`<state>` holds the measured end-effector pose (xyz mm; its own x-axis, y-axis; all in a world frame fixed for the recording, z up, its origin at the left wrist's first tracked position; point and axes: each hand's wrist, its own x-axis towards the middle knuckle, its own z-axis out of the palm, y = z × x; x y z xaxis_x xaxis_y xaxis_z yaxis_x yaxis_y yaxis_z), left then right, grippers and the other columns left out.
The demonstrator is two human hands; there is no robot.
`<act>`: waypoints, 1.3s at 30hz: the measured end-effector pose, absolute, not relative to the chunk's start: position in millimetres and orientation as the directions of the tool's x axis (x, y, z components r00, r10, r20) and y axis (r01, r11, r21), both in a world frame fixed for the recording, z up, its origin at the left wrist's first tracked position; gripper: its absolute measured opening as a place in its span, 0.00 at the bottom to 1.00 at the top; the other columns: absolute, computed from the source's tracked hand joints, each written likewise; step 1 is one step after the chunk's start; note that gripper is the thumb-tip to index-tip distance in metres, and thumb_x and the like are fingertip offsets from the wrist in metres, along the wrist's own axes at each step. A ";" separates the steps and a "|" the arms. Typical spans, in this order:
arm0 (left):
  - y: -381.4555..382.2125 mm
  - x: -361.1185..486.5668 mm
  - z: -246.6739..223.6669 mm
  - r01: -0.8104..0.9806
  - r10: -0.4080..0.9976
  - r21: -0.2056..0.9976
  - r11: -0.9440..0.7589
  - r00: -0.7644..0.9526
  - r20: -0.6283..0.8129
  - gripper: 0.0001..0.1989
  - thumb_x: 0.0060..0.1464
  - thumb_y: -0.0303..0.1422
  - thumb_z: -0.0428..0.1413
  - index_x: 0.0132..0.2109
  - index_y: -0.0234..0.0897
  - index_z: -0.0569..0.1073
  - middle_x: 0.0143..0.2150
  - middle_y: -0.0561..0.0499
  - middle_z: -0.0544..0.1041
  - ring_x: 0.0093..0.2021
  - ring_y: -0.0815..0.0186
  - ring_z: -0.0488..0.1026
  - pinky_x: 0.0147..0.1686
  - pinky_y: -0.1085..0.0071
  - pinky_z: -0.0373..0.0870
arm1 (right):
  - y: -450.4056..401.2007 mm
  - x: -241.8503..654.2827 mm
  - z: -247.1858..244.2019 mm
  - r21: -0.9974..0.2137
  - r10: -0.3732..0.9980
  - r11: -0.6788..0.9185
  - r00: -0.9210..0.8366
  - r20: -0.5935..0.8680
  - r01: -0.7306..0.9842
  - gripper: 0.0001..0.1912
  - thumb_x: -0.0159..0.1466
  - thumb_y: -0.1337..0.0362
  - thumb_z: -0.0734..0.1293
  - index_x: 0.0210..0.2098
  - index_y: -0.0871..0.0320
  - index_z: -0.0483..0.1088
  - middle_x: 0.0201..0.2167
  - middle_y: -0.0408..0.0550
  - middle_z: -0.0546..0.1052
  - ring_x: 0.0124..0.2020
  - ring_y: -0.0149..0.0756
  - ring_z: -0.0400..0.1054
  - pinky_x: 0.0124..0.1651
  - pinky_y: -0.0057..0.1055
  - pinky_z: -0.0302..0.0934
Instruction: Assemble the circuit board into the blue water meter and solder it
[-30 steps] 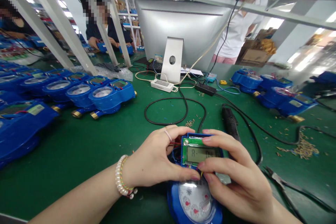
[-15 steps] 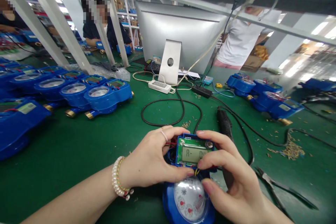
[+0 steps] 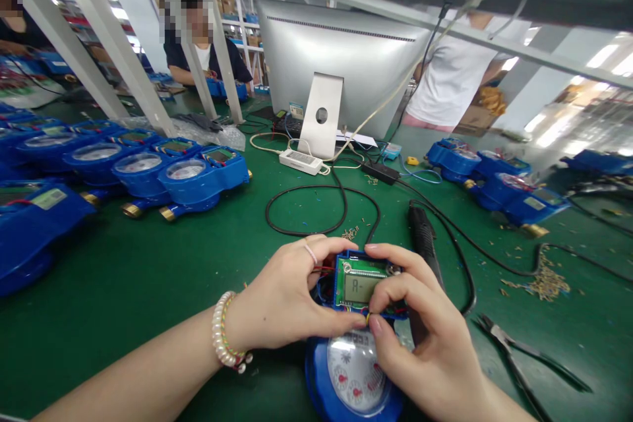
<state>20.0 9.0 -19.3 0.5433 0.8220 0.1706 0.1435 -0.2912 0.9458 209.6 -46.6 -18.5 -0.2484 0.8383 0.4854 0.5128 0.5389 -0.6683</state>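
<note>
A blue water meter [image 3: 319, 379] stands before me, its round dial facing up. Its upper housing lies open around a green circuit board with a small display [image 3: 357, 289] that reads "A-", partly covered by my fingers. My left hand [image 3: 281, 297] grips the housing from the left, thumb along the lower edge and fingers at the top. At the lower edge, thumb and index finger of my right hand [image 3: 430, 323] pinch a yellow wire [image 3: 368, 319]. Another right finger rests on the housing's top edge. Red wires show by the left side of the board.
Several blue water meters [image 3: 198, 184] line the left side, with more [image 3: 519, 201] at right. Behind stands a monitor [image 3: 341, 53]. A black electric screwdriver [image 3: 422, 237], cutting pliers [image 3: 509, 343] and a pile of screws [image 3: 548, 277] lie to the right. Two people sit at left; another person stands behind.
My right thumb and index finger have come together on the yellow wire at the housing's lower edge. The index finger now covers more of the display. My left hand keeps its hold.
</note>
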 end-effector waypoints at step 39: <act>8.1 17.1 -17.4 -0.038 0.808 0.999 -0.012 0.589 0.032 0.31 0.40 0.26 0.69 0.52 0.41 0.69 0.48 0.54 0.73 0.46 0.68 0.76 0.44 0.82 0.73 | -36.7 223.8 -19.3 -0.390 0.601 0.782 -0.423 0.678 0.487 0.11 0.57 0.77 0.66 0.36 0.58 0.72 0.54 0.50 0.65 0.58 0.42 0.61 0.60 0.37 0.61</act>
